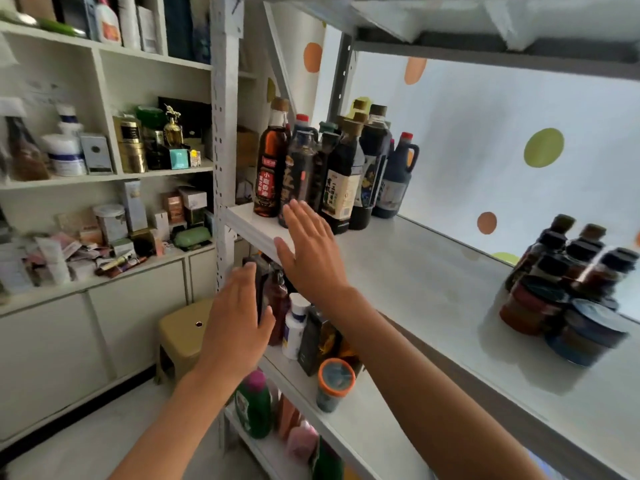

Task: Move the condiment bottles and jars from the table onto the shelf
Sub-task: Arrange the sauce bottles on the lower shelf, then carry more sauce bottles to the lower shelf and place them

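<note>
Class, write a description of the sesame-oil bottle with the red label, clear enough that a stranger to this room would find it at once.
Start at the white metal shelf where the dark sauce bottles stand in a cluster at its left end. The sesame-oil bottle is the leftmost of that cluster, nearest the front corner, just left of the open right hand. Unlike its near-black neighbours, it holds amber-brown liquid and carries a tall red label.

Home storeroom: metal shelf (398,271) w/ sauce bottles (332,168), cosmetics cupboard (104,98) (cluttered).

Tan plastic stool (187,327) on floor; cluttered white cabinet (104,181) left; green detergent bottle (254,407) low.
</note>
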A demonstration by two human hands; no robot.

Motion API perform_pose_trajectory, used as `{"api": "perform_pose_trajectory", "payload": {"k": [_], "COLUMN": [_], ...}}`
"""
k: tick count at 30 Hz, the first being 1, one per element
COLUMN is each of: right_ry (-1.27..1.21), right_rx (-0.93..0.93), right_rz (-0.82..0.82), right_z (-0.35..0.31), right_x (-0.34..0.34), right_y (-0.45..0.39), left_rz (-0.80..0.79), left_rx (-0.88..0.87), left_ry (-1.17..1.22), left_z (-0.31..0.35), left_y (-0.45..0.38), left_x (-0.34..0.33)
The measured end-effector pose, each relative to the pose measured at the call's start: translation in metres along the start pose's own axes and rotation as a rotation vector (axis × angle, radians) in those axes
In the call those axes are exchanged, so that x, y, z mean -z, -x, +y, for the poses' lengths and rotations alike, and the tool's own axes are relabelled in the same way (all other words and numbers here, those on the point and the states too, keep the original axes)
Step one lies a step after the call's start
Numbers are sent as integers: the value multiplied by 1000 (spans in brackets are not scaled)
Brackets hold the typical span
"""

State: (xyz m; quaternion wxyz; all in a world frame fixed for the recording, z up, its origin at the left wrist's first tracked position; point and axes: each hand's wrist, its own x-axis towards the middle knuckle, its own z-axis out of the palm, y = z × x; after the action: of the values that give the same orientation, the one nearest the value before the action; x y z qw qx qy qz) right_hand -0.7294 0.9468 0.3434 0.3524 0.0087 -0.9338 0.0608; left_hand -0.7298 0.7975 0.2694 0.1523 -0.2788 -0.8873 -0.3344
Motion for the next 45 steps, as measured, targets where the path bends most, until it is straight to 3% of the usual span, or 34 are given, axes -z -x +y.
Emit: {"api": "perform_pose_trajectory", "payload": {"k": [7, 16, 31, 45], "right_ry": [-130, -345, -447, -459], "right_rx": [141, 288, 334, 181], "right_rz": [-174, -258, -454, -920], "right_z": [-33, -119, -237, -352], "right_x": [-26, -76, -196, -366], "right_y": [47, 79, 101, 234], "left_rz": [36, 68, 222, -7], "left_rx": [142, 347, 515, 877], "left_ry": [-172, -332, -207, -142], "left_z": [-13, -70, -211, -385], "left_y": [45, 110, 164, 302], "left_x": [7, 55, 70, 11]}}
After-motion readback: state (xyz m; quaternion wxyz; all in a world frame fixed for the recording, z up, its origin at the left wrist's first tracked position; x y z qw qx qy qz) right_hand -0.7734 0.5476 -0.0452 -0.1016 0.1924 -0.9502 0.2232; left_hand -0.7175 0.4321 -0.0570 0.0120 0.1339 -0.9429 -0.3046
